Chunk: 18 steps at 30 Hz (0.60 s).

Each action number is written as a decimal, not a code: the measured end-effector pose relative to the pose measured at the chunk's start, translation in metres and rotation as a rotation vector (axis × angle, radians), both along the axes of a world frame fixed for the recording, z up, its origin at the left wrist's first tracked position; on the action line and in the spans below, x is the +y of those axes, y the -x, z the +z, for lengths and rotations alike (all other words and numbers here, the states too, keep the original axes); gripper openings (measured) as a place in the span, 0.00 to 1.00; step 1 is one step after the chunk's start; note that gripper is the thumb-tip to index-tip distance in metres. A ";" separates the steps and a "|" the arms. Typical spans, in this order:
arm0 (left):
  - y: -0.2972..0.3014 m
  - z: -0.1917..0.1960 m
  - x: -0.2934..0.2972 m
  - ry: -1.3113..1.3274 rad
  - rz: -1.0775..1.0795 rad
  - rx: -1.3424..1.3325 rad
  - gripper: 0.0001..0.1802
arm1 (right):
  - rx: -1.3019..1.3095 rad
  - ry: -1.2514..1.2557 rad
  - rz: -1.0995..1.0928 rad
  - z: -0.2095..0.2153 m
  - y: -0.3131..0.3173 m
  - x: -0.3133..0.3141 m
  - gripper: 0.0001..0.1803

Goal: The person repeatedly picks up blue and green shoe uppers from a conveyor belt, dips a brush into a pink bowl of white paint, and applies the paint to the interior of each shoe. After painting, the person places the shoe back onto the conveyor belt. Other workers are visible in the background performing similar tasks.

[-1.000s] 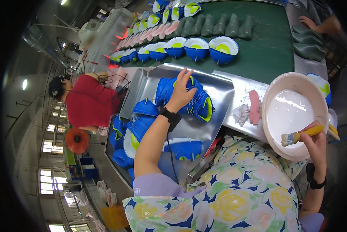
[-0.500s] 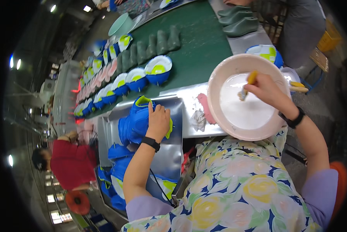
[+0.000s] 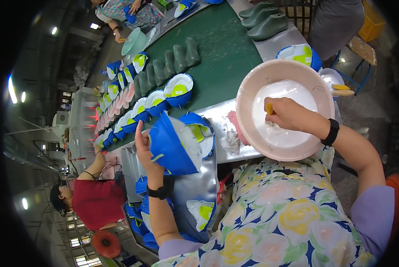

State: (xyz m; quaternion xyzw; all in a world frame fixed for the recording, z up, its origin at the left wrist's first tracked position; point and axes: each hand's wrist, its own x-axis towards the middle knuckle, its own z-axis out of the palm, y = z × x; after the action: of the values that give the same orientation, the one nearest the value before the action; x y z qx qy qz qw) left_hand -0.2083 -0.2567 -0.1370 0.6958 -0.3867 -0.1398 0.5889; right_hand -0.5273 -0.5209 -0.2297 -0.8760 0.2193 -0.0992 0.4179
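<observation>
while the left hand [image 3: 147, 151] has its fingers wrapped round the back of a blue shoe upper [image 3: 173, 144], index finger sticking straight up, it's holding the thing tipped so the white and yellow inside faces toward the person, probably so the inner face is easy to get at. that upper sits lifted just above the shiny metal tray [image 3: 186, 191], right beside another blue upper [image 3: 199, 131] lying at the tray's far edge. the forearm comes up from the lower edge, black wristband [image 3: 158, 192] on it, wrist bent back a bit.

the right hand [image 3: 286, 115] is closed around a yellow brush handle [image 3: 269, 109], bristles down in the white glue inside the big pink basin [image 3: 253, 89], looks like it's loading up. elbow is out wide, wrist angled down into the bowl, black watch [image 3: 331, 132] on it.

further out, a row of blue uppers [image 3: 141, 109] and dark green lasts [image 3: 173, 60] sits on the green belt [image 3: 221, 49], a person in red [image 3: 95, 200] at the left.
</observation>
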 end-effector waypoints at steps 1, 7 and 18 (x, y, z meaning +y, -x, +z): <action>-0.009 0.000 -0.002 -0.120 -0.001 -0.143 0.27 | 0.039 0.002 0.080 -0.002 -0.003 0.003 0.12; -0.011 -0.011 -0.031 -0.008 -0.238 0.262 0.27 | 0.237 0.264 0.256 -0.006 0.008 -0.010 0.14; 0.070 -0.032 -0.151 -0.162 -0.773 0.601 0.26 | -0.467 -0.041 -0.066 0.089 0.041 -0.058 0.12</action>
State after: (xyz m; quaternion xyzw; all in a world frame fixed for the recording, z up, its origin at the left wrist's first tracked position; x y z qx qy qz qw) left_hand -0.2779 -0.4075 -0.1687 0.4739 -0.4175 -0.5721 0.5234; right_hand -0.5685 -0.5791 -0.1406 -0.8128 0.1472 -0.3084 0.4717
